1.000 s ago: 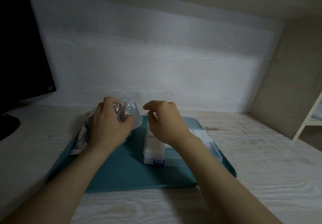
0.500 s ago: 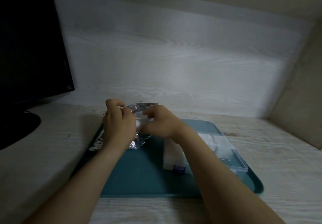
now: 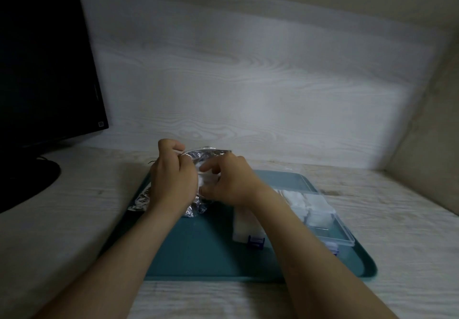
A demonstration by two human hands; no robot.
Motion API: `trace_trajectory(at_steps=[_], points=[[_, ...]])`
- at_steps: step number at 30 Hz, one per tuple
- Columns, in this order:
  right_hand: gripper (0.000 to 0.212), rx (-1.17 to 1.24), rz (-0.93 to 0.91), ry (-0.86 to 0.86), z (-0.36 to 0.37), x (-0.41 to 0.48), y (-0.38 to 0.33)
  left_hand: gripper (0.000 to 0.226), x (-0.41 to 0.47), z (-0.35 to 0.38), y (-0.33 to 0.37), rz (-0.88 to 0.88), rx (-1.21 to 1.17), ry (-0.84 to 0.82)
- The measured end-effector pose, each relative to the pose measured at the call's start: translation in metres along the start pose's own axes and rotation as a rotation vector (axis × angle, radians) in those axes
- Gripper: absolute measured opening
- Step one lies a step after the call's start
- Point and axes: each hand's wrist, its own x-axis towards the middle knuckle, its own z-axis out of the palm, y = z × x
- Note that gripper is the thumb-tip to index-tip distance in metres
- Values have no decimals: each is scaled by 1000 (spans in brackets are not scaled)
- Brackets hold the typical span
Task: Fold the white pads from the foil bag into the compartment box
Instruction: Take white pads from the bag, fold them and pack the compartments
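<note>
Foil bag [image 3: 201,156] btwn hands: left hand [image 3: 172,182] grips its rim, right hand [image 3: 229,182] pinches white pad [image 3: 205,182] at mouth.

On a teal tray [image 3: 198,251] resting on the pale wood-grain worktop [image 3: 64,209], the left hand [image 3: 171,179] grips the upper edge of a crinkled foil bag [image 3: 207,154]. The right hand [image 3: 229,183] pinches a white pad [image 3: 205,181] at the bag's mouth. Just right of the hands, partly under the right forearm, a clear box [image 3: 340,231] with blue clasps lies on the tray, with white pads in its compartments. A dark monitor [image 3: 44,70] stands at the far left.
</note>
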Motion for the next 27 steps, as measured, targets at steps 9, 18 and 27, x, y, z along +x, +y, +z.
trace_trajectory(at_steps=[9, 18, 27], points=[[42, 19, -19, 211, -4, -4, -3, 19, 1, -2, -1, 38, -2, 20], [23, 35, -127, 220, -5, -9, -12, 21, 2, -2, 1, -15, -74, 4], [7, 251, -136, 59, 0, -19, -13, 27, 1, -1, 0, -29, -137, -30]])
